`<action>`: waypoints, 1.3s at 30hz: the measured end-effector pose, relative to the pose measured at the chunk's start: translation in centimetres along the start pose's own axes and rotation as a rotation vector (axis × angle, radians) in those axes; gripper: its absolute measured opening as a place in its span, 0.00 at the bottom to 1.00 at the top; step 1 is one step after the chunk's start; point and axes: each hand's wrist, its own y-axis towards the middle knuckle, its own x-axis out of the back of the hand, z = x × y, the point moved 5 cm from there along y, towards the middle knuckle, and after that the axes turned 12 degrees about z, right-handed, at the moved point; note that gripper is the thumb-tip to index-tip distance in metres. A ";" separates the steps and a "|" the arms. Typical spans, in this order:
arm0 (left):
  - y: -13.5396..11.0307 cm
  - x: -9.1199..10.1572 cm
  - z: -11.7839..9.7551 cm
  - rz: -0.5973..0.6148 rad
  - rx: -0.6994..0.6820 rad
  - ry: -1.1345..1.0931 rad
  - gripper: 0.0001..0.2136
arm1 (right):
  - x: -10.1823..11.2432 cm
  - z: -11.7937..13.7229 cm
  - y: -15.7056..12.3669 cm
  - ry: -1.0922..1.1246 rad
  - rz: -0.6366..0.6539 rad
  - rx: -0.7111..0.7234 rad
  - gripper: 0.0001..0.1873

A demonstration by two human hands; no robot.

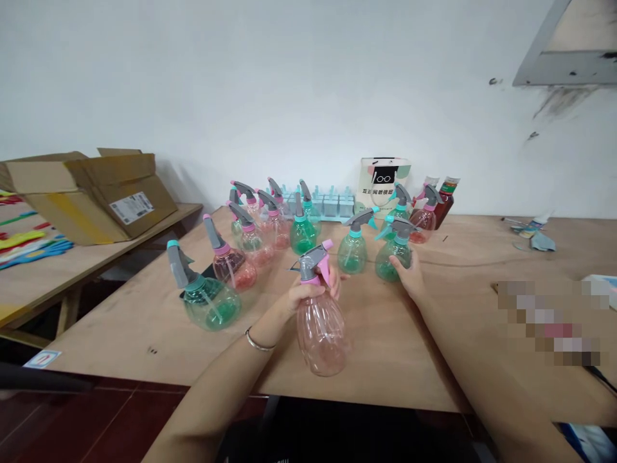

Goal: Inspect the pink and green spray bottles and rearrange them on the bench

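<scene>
A pink spray bottle (322,337) is gripped round its neck by the left hand (308,294), near the front edge of the worktop (376,347); a green spray bottle (387,262), farther from that edge, is clasped by the partly hidden right hand (411,273).

Both forearms (226,379) are extended forward; the left hand (304,294) is curled, the right hand (411,274) is cupped, thumb showing.
</scene>
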 end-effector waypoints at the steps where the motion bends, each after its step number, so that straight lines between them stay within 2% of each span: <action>1: 0.1 0.1 0.3 -0.002 0.018 -0.006 0.10 | 0.0 0.0 0.0 -0.002 0.003 -0.004 0.35; 6: 0.8 0.7 1.9 -0.059 0.051 -0.117 0.11 | 0.0 0.0 0.0 0.005 0.002 -0.020 0.36; 12: 1.0 0.6 2.9 -0.155 0.054 -0.123 0.05 | -0.1 -0.4 0.1 0.017 0.041 -0.012 0.35; 19: 0.8 0.1 3.7 -0.042 0.154 -0.199 0.15 | -0.1 -0.1 0.0 0.020 0.039 -0.010 0.35; 21: 0.8 0.3 3.8 -0.095 0.150 -0.204 0.13 | -0.2 -0.1 0.0 0.020 0.037 -0.016 0.36; 25: 0.8 1.5 4.5 -0.312 0.178 -0.197 0.06 | -0.1 -0.1 0.0 0.015 0.032 -0.013 0.36; 26: 0.7 1.7 4.6 -0.331 0.192 -0.196 0.06 | -0.1 -0.1 0.0 0.011 0.027 -0.006 0.36; 28: 0.8 1.4 4.7 -0.263 0.238 -0.209 0.08 | -0.1 0.0 -0.1 0.003 0.019 -0.002 0.35; 31: 0.8 0.3 4.7 -0.068 0.305 -0.210 0.17 | -0.2 -0.1 -0.1 0.011 0.030 -0.017 0.35; 33: 0.8 -0.1 4.7 -0.040 0.315 -0.194 0.20 | -0.2 -0.2 -0.2 0.020 0.033 -0.020 0.36; 36: 0.9 0.1 5.2 -0.161 0.298 -0.198 0.18 | -0.1 -0.3 -0.2 0.020 0.021 -0.017 0.35; 39: 1.0 0.8 5.4 -0.337 0.210 -0.181 0.09 | -0.1 -0.4 -0.2 0.014 0.017 -0.017 0.35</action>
